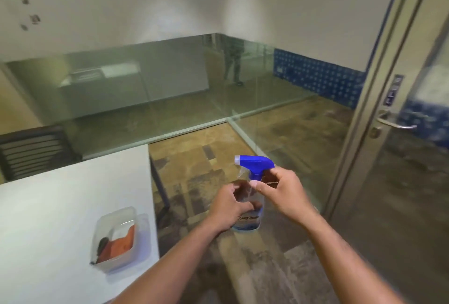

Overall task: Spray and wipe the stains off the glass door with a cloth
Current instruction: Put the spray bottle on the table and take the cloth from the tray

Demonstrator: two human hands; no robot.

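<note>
Glass-walled office, patchy brown floor, white table (60, 206) at left carrying a clear plastic tub (119, 238) with an orange cloth (121, 243) inside. Glass door (413, 170) with a lever handle (396, 124) stands at right, well apart from both hands. Left hand (228, 209) is wrapped round the body of the clear spray bottle (250, 196); right hand (284, 194) pinches at the blue neck under the trigger head (255, 164), fingers narrow. Step looks like setting up or tightening the sprayer. To do it well: keep the bottle upright, steady the body with the left, seat the head square, nozzle aimed away from the face, then turn to the door. Cloth remains to be fetched. Hard to tell: liquid level, label text blurred, dark item in the tub unclear, stains on the door not visible, nozzle setting unreadable.
</note>
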